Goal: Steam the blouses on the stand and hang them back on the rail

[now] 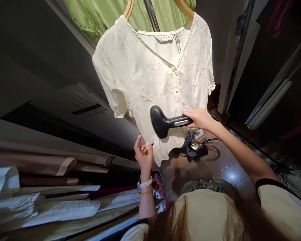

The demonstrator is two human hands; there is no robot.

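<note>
Pinching blouse hem [157,153], left hand [143,154]; right hand [199,119] gripping steamer [161,122].

A blouse [150,83] hangs from a hanger [188,8], in front of a second garment [90,16]. A steamer head [160,122] sits before its lower front; the steamer base [196,152] stands on the floor [223,170] beyond, folded fabrics [52,207] to the left.

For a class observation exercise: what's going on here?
A person holds a black handheld garment steamer in their right hand, up at the lower front of a cream embroidered blouse on a wooden hanger. Their left hand pinches the blouse's hem. The steamer's base stands on the tiled floor below.
</note>
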